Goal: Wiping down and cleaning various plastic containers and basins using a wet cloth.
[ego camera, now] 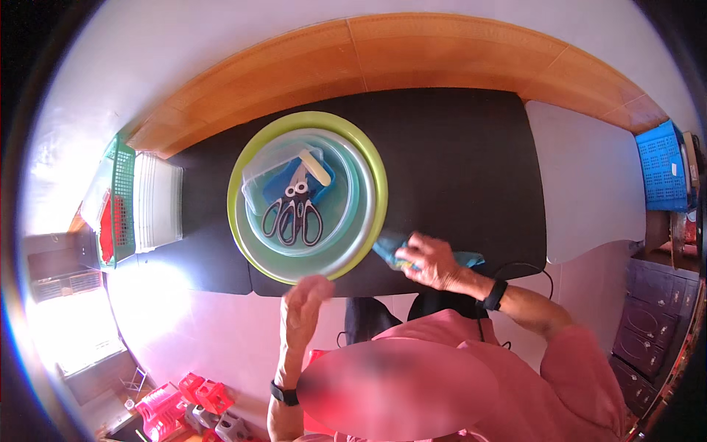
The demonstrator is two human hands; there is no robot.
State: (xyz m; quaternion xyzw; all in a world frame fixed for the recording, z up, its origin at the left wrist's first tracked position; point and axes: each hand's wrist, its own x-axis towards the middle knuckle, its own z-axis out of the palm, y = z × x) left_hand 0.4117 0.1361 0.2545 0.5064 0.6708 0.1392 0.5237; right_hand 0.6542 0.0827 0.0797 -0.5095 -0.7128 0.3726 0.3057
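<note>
A lime-green basin [381,221] stands on the black tabletop, with a white basin [369,215] and a teal basin [353,204] nested inside. Scissors with black and white handles [298,218] lie in the innermost basin, by a clear plastic container [259,168], a blue plastic item [276,188] and a cream-coloured bar-shaped piece [316,168]. My right hand [431,261] grips a blue-green cloth [392,251] right of the basins. At the basins' near rim is my left hand [306,301], blurred; its finger closure and any contact with the rim are unclear.
A green basket [122,204] and stacked whitish plastic sheets or lids [160,201] are at the left. To the right, a pale tabletop [591,182] adjoins the black table [464,166], with a blue basket [663,166] beyond. A cable [530,264] crosses the near right edge.
</note>
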